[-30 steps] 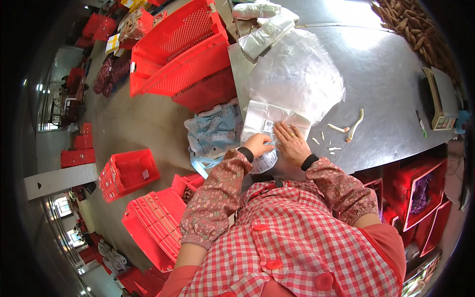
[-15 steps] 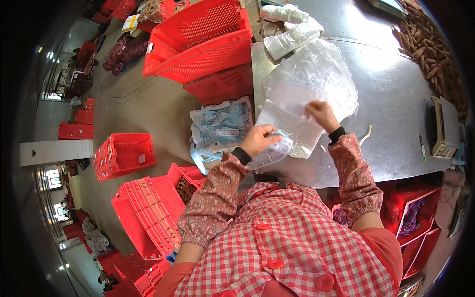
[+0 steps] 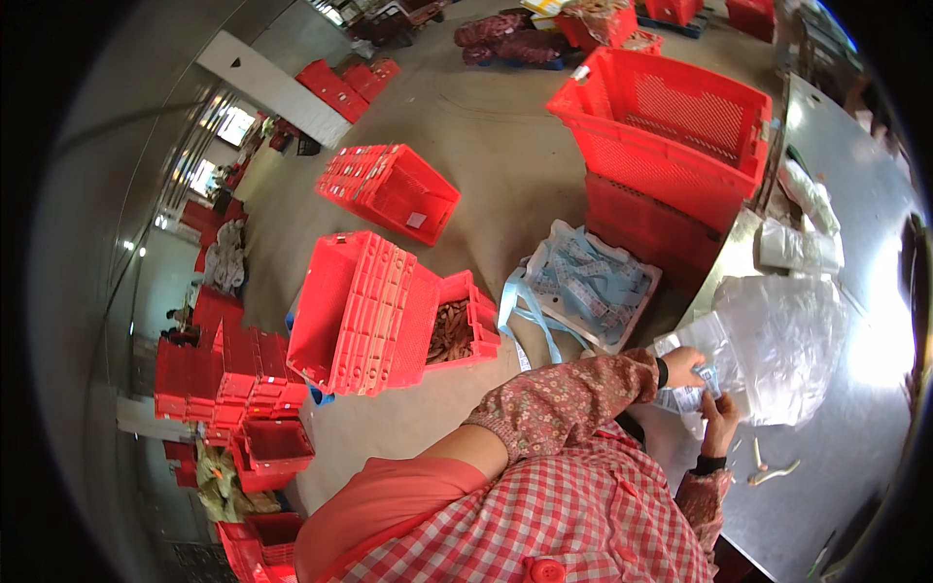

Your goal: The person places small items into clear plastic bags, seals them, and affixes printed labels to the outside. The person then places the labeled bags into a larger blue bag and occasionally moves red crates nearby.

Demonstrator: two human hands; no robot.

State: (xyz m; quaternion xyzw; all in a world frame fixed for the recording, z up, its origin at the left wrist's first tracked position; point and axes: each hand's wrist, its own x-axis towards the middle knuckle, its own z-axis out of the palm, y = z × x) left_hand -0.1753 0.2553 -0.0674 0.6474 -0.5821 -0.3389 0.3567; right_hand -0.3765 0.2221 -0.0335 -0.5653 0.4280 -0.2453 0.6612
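Observation:
My left hand (image 3: 683, 367) is closed on a light-blue-backed label strip (image 3: 708, 375) with white printed pieces. Just below it, my right hand (image 3: 719, 420) has its fingers pinched at the strip's lower end. Both hands are over the near left edge of a stack of clear plastic bags (image 3: 782, 335) on the metal table (image 3: 826, 476). Left of the hands, a white crate (image 3: 622, 342) holds a heap of similar blue label strips (image 3: 593, 277). Some strips (image 3: 523, 301) droop over its side.
Rolled plastic bags (image 3: 802, 248) lie beyond the stack. A tall red crate (image 3: 671, 136) stands behind the label crate. More red crates (image 3: 394, 194) are on the floor at left, one holding brown roots (image 3: 450, 335). Pale peel-like scraps (image 3: 773, 474) lie on the table.
The view has turned left, so the table and hands now appear farther right. My right hand has moved from above the bags to the label strip beside my left hand.

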